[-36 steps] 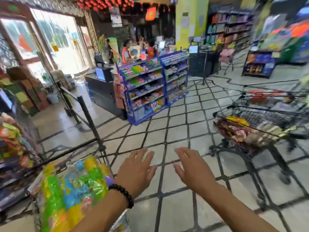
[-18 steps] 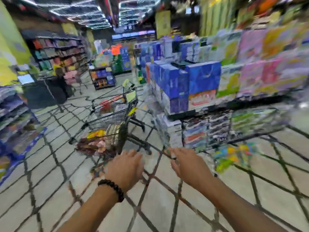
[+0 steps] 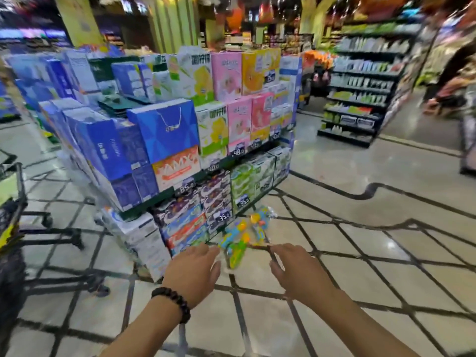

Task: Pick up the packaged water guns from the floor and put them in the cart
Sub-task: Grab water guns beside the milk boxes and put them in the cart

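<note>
A: Head view has the packaged water guns (image 3: 242, 237) lying on the tiled floor (image 3: 360, 243), just beside the foot of the display stand of boxed goods (image 3: 180, 140), a little beyond your fingertips.

B: And your hands?

A: Your left hand (image 3: 193, 276) and right hand (image 3: 300, 273) both hover palm down, fingers loosely spread, holding nothing. Neither touches the packs.

B: How will the packs handle?

A: Light, by the look of them: bright plastic toys in clear wrap. The film is probably slick and crinkly, so a pinch at a corner may slip. The toy bodies inside are stiff, so you'd do better to take hold across the middle of a body, or scoop under from both sides.

B: How many are there?

A: Blur makes that hard to tell; at least two overlap.

B: And the cart?

A: Only a dark edge of the cart (image 3: 15, 202) shows at the far left, well apart from the packs.
</note>
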Tool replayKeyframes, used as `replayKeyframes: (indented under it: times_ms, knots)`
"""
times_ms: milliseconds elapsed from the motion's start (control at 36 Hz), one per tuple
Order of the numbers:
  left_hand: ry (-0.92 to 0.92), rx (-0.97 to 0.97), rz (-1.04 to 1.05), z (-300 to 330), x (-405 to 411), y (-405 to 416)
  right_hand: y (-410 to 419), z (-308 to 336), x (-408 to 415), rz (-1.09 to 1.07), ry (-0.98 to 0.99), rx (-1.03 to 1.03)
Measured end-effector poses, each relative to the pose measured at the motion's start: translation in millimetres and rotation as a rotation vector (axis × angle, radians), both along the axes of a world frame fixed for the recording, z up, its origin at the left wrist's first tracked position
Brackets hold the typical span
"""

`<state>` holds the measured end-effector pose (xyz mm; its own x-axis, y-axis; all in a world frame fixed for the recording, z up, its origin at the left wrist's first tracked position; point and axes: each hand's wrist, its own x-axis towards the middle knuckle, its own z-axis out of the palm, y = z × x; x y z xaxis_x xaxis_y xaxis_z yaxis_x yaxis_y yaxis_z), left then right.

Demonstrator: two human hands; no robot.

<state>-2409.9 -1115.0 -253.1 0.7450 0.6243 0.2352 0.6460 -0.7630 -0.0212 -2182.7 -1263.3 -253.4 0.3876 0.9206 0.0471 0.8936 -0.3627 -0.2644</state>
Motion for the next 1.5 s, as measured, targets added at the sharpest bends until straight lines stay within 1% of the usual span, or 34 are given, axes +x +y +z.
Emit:
replayKeyframes:
  times_ms: [83, 194, 250, 306, 361, 444, 639, 722, 833, 944, 1111, 1194, 1333, 1500]
  knots:
    - [-0.014, -0.083, -0.076, -0.4, 26.2, 56.3, 35.1, 4.4, 24.6, -0.035, -0.017, -0.026]
    - [-0.035, -0.074, -0.099, -8.3, 74.0, 117.9, 74.0, 7.5, 61.3, -0.086, -0.027, -0.022]
    - [-0.038, -0.081, -0.106, -14.4, 99.3, 135.2, 85.8, 5.5, 79.0, -0.113, -0.026, -0.025]
    - [-0.019, -0.09, -0.159, -17.8, 126.4, 149.6, 96.5, 2.6, 97.4, -0.137, -0.025, -0.036]
    - [0.031, -0.115, -0.206, -20.5, 154.5, 164.0, 107.6, 0.7, 117.5, -0.164, -0.002, -0.033]
    - [0.044, -0.112, -0.245, -26.5, 192.0, 181.5, 121.1, -6.1, 147.6, -0.21, 0.043, -0.032]
    - [0.076, -0.109, -0.258, -40.7, 273.7, 232.5, 172.9, -36.0, 228.7, -0.249, 0.098, -0.051]
    - [0.118, -0.115, -0.243, -39.6, 309.2, 263.6, 208.9, -46.9, 269.5, -0.236, 0.113, -0.041]
    - [0.19, -0.104, -0.178, -21.2, 351.9, 310.5, 269.3, -40.0, 325.8, -0.172, 0.123, -0.027]
    - [0.218, -0.071, -0.132, 0.8, 381.5, 348.4, 335.5, -26.8, 372.3, -0.066, 0.054, -0.003]
    - [0.289, -0.037, -0.079, 5.2, 398.5, 393.7, 405.5, -25.8, 392.8, 0.042, -0.012, -0.01]
    - [0.303, -0.029, -0.064, 4.1, 408.7, 425.5, 436.1, -33.0, 402.9, 0.058, -0.031, -0.029]
    - [0.322, -0.04, -0.149, -9.5, 436.5, 485.8, 473.9, -42.8, 421.5, 0.0, -0.039, -0.041]
    - [0.404, -0.06, -0.309, -53.8, 484.1, 574.5, 519.9, -80.0, 435.7, -0.129, -0.118, -0.131]
